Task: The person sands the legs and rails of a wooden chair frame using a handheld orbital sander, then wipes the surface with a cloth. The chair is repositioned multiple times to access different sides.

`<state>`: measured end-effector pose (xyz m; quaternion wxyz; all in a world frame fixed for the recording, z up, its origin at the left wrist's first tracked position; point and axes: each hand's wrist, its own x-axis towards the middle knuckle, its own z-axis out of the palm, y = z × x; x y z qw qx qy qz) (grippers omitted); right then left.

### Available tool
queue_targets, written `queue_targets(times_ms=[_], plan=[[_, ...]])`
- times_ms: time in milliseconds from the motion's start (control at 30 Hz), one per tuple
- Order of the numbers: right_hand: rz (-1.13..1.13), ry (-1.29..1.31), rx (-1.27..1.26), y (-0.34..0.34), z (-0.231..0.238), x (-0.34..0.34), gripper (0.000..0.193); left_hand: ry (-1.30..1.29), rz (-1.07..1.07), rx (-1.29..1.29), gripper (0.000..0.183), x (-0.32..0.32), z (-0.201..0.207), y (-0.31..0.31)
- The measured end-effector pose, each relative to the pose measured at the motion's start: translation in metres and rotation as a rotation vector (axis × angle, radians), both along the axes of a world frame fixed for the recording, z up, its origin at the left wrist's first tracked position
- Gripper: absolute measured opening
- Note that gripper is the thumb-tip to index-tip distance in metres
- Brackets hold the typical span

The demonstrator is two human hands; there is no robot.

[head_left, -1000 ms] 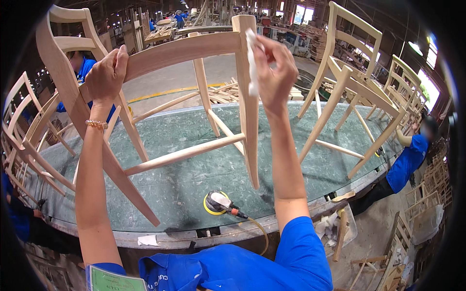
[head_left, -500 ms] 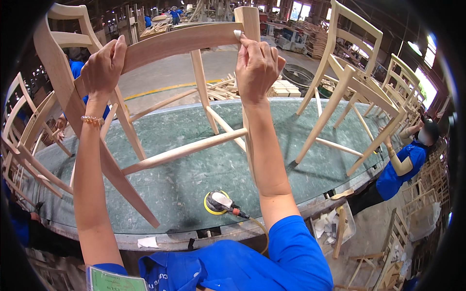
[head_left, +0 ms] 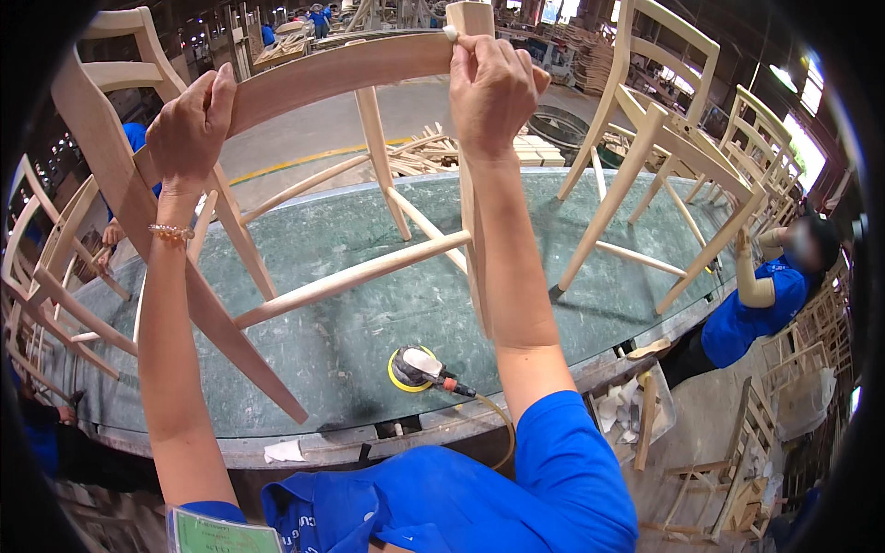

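Note:
An unpainted wooden chair frame [head_left: 355, 279] stands on the green-topped table in front of me. My left hand [head_left: 189, 129] is closed round the left part of its wide curved rail [head_left: 341, 81], thumb up. At the rail's right end, my right hand [head_left: 498, 92] pinches a small white piece [head_left: 451, 33], either folded paper or cloth, against the joint with the upright post [head_left: 471, 17]. Its other fingers are curled in. Below the chair, a round sander [head_left: 415, 368] with a yellow rim and a hose lies on the tabletop, untouched.
More wooden chairs stand on the table [head_left: 359, 369], one to the right [head_left: 678, 152] and others at left. A co-worker in blue [head_left: 756, 309] works at the right edge. A bin of scraps [head_left: 636, 415] sits beside the table's near edge, and a white scrap [head_left: 284, 452] lies on that edge.
The whole view has shifted slightly. My right hand and the white piece stay at the joint, the wrist tilted a little differently. My left hand keeps its hold on the rail.

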<state>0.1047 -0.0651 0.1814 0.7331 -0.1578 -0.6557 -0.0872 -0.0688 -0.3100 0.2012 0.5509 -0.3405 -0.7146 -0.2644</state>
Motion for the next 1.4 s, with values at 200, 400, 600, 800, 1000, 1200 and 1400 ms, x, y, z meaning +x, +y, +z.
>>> queue_targets(times_ms=[200,400,600,800,1000,1200,1400], plan=[[0.012,0.02,-0.023,-0.001,-0.032,-0.001,0.004,-0.08,-0.049,-0.032,0.039,0.003,0.004,-0.002],[0.142,0.015,-0.131,-0.01,-0.04,0.018,0.008,-0.164,0.061,-0.061,0.04,0.008,0.006,-0.001],[0.661,0.171,-0.352,0.01,-0.006,0.007,0.014,-0.011,0.025,0.011,0.042,0.006,0.001,0.003],[0.548,0.051,-0.334,0.022,-0.001,-0.003,0.019,-0.019,0.029,-0.018,0.042,0.003,0.004,0.002],[0.505,-0.143,-0.468,0.02,-0.017,0.027,0.016,-0.112,0.057,-0.063,0.043,0.005,0.004,0.001],[0.626,-0.011,-0.438,0.015,-0.013,0.043,0.015,-0.048,0.047,-0.026,0.042,0.002,0.003,0.003],[0.318,0.01,0.015,0.009,0.01,0.005,0.015,-0.143,0.063,-0.09,0.041,0.0,0.005,0.0]])
